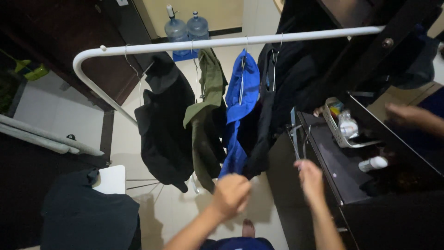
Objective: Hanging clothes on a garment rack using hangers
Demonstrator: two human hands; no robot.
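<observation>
Looking down from head height, a white clothes rail (231, 42) runs across the top of the view with four garments hanging from it on wire hangers. From nine o'clock to three o'clock they are a black jacket (164, 129), an olive green shirt (206, 115), a bright blue garment (240, 106) and a black garment (268, 111).

The person's left hand (231, 194) sits at about six o'clock, closed into a fist around the lower hem where the blue garment and the black one beside it meet. The right hand (311, 181) is at about five o'clock, raised beside a wire hanger (298, 139); its fingers blur, and whether it grips the hanger cannot be told.

At four o'clock stands a dark bench (333, 162) carrying a white basket (340, 134) of small items and a white bottle (372, 163) lying on its side. Another person's hand (407, 115) reaches in from three o'clock, blurred.

At eight o'clock a dark cloth (88, 213) drapes over a white stool (113, 180). Two large blue water bottles (187, 28) stand on the floor at twelve o'clock, beyond the rail. A bare foot (248, 228) shows on the pale tiled floor (125, 143) at six o'clock.
</observation>
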